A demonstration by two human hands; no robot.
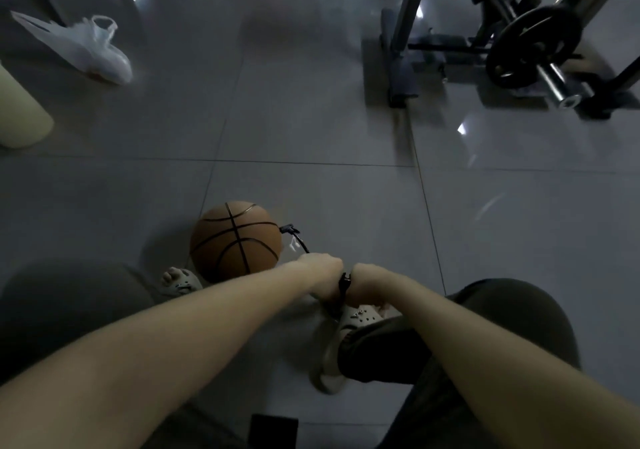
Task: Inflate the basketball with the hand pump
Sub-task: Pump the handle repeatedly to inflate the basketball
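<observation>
Ball: your basketball (235, 240) lies on the floor (311, 136), near the lower edge of the view, touching or just beside your left shoe (180, 280).
Pump: the hand pump (343, 287) stands between your two feet, just beside the right shoe (337, 344); only a dark piece of it shows between your hands.
Hose: one thin black hose (302, 243) goes from the pump up to the right side of the ball.
Left hand: your left hand (320, 270) is closed as a fist around the pump handle.
Right hand: your right hand (363, 282) grips the same handle, touching the left one; its fingers curl under and are hidden.
Done: the hose seems to be connected, and the ball looks round.
Left: I judge you are in the pumping step; how firm the ball is I cannot tell. Taking the needle out comes after.
Count: one ball, one pump, one hose, two hands on the handle, two shoes.
Others: one white plastic bag (86, 50) toward the far left corner, one weight plate (530, 50) on a bar at the far right.
</observation>
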